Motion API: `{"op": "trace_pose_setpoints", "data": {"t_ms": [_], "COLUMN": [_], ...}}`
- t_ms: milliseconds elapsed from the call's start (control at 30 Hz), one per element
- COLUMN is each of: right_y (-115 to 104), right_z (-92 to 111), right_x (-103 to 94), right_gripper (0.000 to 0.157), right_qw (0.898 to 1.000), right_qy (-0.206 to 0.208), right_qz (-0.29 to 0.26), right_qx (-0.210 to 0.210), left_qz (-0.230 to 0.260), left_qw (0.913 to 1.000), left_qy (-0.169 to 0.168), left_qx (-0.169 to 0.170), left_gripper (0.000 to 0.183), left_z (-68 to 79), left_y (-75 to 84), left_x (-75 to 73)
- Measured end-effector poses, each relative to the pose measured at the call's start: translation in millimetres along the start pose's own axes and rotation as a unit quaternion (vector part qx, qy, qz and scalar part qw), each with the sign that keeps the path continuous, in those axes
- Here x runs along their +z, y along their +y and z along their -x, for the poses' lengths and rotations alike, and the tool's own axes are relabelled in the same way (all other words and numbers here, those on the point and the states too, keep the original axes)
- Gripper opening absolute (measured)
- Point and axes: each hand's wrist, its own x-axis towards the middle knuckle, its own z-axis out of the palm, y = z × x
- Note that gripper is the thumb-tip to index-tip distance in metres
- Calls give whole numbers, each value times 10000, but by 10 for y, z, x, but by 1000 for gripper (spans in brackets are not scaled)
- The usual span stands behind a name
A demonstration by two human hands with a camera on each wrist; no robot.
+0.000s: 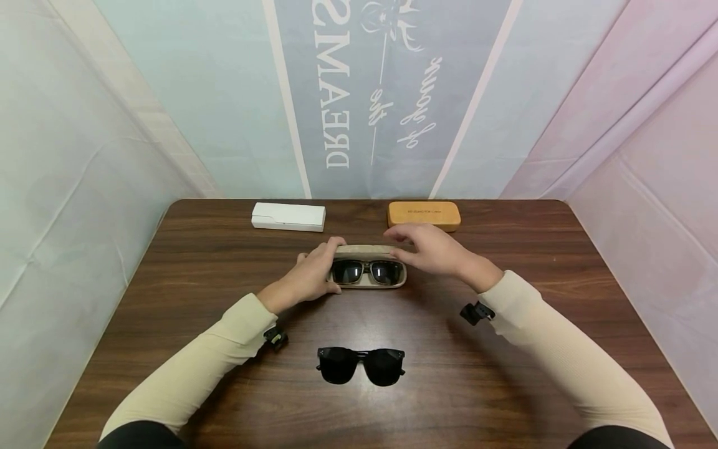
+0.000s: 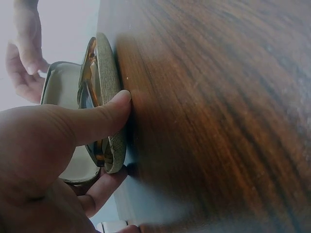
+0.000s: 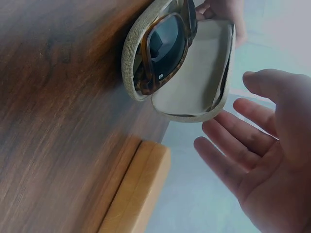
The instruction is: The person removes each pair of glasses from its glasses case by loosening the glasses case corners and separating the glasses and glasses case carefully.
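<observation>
A beige, cloth-textured glasses case (image 1: pixel 369 249) stands with its lid raised near the middle of the table. Inside it lie tortoiseshell sunglasses (image 3: pixel 167 51) with dark lenses. My left hand (image 1: pixel 311 269) grips the left end of the case, thumb on the front edge of the base and fingers behind, as the left wrist view shows. At the lid's right end is my right hand (image 1: pixel 434 248), its fingers (image 3: pixel 238 141) spread and loosely bent around the lid's edge, holding nothing. Whether a fingertip touches the lid, I cannot tell.
Black sunglasses (image 1: pixel 361 366) lie on the dark wooden table (image 1: pixel 224 262), nearer to me. At the back edge sit a white case (image 1: pixel 288 217) on the left and an orange-yellow case (image 1: pixel 424 215) just beyond my right hand. Cloth backdrops hang around the table.
</observation>
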Motion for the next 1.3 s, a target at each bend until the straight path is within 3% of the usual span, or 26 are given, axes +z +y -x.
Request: {"op": "trace_pose_setpoints", "data": {"t_ms": [400,1300], "right_y": [-174,-388], "right_z": [86,212], "right_x": [3,138], "right_gripper": [36,41], "right_qw": [9991,9954], "right_qy": [216,204], "right_qz": [244,662], "right_qx": [-264,-658], "left_qz": [-20,-50], "left_qw": [10000,10000], "left_qy": [-16,-48], "left_qx": [29,54], "left_gripper": [96,94], "left_z": [0,4], "left_y": [-14,-8], "left_x": [3,-4]}}
